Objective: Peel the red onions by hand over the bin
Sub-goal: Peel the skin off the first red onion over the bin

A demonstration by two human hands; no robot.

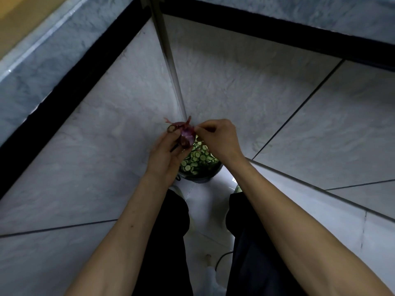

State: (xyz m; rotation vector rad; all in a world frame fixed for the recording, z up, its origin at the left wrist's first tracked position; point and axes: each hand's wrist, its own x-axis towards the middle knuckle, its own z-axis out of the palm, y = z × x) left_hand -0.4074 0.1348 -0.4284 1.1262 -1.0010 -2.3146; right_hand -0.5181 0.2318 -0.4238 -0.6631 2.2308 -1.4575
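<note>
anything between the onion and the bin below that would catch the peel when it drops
Nothing visible. The red onion, gripped by the left hand while the right hand pinches its skin, sits directly above the open bin, which already holds green slices.

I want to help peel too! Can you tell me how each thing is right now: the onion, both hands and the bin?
red onion: partly peeled, held above the bin, loose skin sticking out.
left hand: grips the onion.
right hand: pinches a strip of onion skin.
bin: open on the floor, holding green round slices.
</note>
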